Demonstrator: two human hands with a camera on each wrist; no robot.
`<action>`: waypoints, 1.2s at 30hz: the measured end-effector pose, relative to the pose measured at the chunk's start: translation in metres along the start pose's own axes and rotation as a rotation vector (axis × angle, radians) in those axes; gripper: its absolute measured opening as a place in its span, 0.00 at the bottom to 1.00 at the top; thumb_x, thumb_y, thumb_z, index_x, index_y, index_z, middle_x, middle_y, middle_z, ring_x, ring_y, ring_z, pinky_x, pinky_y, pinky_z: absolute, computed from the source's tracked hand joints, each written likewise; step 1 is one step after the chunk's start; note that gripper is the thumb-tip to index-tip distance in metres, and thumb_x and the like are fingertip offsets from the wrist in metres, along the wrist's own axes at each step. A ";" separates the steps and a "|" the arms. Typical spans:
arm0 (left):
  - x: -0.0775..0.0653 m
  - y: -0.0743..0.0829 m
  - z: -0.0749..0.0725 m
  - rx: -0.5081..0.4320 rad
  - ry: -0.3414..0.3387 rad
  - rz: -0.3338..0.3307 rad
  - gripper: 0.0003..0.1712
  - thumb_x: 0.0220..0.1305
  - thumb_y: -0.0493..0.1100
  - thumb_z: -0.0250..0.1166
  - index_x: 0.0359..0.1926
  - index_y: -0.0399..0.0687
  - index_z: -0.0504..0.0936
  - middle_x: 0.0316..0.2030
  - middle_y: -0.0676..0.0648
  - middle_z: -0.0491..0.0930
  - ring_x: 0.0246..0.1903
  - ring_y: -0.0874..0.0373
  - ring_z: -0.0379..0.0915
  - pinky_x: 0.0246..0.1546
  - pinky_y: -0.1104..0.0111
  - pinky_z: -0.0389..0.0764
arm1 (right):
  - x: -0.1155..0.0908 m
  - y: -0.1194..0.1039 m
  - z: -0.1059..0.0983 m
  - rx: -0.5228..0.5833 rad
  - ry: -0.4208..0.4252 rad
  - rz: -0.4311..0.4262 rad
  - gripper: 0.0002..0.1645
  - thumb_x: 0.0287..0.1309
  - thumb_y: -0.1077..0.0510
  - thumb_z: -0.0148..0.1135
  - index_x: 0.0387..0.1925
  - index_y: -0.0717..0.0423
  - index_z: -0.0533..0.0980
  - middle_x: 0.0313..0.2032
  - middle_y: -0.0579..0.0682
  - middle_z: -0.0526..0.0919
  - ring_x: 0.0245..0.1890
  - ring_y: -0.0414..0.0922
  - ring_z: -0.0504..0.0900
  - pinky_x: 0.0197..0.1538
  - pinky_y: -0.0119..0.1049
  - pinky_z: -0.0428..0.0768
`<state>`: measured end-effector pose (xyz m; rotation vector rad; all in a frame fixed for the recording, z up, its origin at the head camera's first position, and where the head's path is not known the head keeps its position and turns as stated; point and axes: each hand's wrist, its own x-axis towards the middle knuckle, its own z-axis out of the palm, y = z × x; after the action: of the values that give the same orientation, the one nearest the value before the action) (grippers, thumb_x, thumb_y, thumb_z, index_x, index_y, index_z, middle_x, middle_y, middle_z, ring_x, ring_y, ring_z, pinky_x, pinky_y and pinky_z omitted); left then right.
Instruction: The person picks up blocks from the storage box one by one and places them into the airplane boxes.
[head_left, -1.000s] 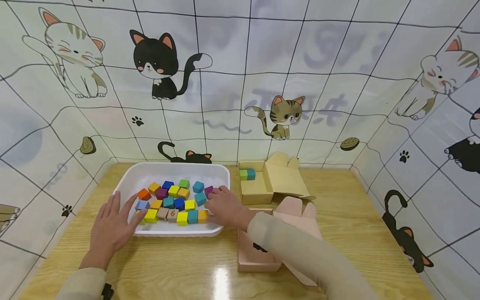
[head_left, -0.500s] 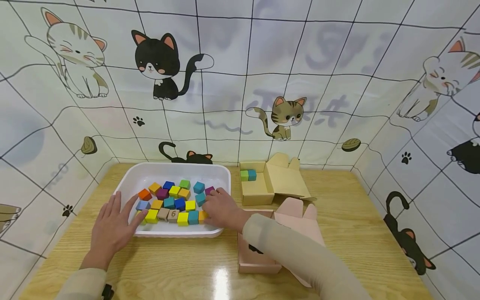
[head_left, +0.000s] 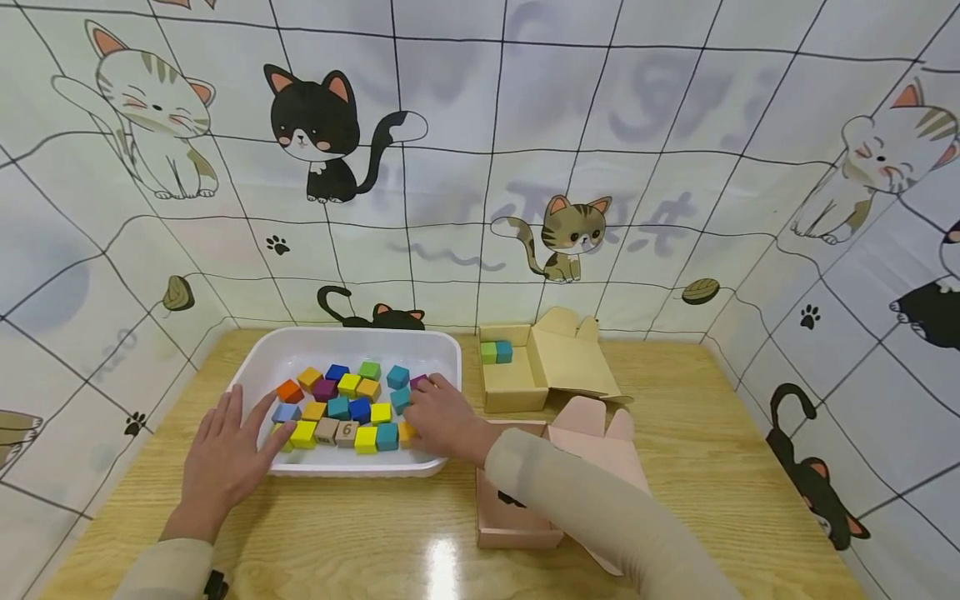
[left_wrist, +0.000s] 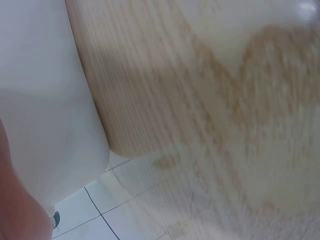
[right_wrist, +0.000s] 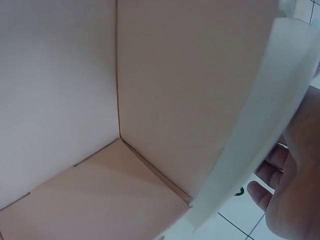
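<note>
A white tray (head_left: 273,340) on the table holds several coloured cubes. Along its front runs a row with yellow cubes, two wooden cubes, one marked 6 (head_left: 347,433), a teal cube (head_left: 387,437) and an orange cube (head_left: 406,434). My left hand (head_left: 228,462) lies over the tray's left side with fingers spread and fairly straight, its thumb by a yellow-green cube (head_left: 282,439) at the row's left end. My right hand (head_left: 444,421) reaches over the right rim and partly covers the orange cube. Its fingertips are hidden in the head view, so its grip is unclear.
An open yellow box (head_left: 514,398) behind my right arm holds a green cube (head_left: 489,352) and a teal one. Nearer, an open pink box (head_left: 519,535) stands under my right forearm, its lid folded right. A cat-print sheet (head_left: 450,192) encloses the table's back and sides.
My right hand has shifted slightly left and covers more of the orange cube. My left hand keeps nearly the same place. The view has tilted a little.
</note>
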<state>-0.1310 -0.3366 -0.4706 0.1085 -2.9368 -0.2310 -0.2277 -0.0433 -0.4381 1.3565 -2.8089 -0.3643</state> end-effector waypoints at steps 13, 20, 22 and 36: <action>0.003 0.001 0.000 0.003 0.003 0.007 0.41 0.63 0.69 0.39 0.69 0.52 0.52 0.69 0.30 0.39 0.68 0.34 0.32 0.64 0.39 0.42 | -0.011 0.027 -0.025 -0.024 0.140 0.033 0.18 0.51 0.39 0.59 0.41 0.40 0.80 0.43 0.41 0.80 0.45 0.42 0.70 0.54 0.37 0.66; 0.003 0.000 0.000 -0.001 -0.020 0.015 0.41 0.63 0.69 0.39 0.69 0.52 0.52 0.69 0.29 0.39 0.68 0.33 0.30 0.63 0.38 0.42 | -0.018 0.047 -0.029 0.037 0.183 0.086 0.17 0.53 0.40 0.56 0.41 0.40 0.80 0.38 0.40 0.79 0.45 0.42 0.70 0.57 0.39 0.66; 0.003 -0.001 -0.001 -0.006 -0.030 0.016 0.41 0.63 0.69 0.39 0.70 0.52 0.51 0.68 0.28 0.39 0.68 0.33 0.28 0.63 0.37 0.41 | -0.020 0.053 -0.030 0.059 0.191 0.100 0.17 0.53 0.40 0.56 0.40 0.41 0.80 0.39 0.40 0.79 0.46 0.43 0.70 0.59 0.41 0.66; 0.008 0.001 -0.011 -0.112 -0.076 0.002 0.40 0.65 0.66 0.37 0.69 0.46 0.51 0.67 0.25 0.38 0.66 0.29 0.32 0.62 0.35 0.41 | -0.045 0.117 -0.027 0.007 0.194 0.266 0.20 0.54 0.38 0.56 0.45 0.40 0.79 0.43 0.41 0.80 0.49 0.44 0.73 0.60 0.44 0.64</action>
<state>-0.1362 -0.3376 -0.4580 0.0826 -2.9909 -0.4065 -0.2869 0.0564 -0.3834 0.9423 -2.7772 -0.2058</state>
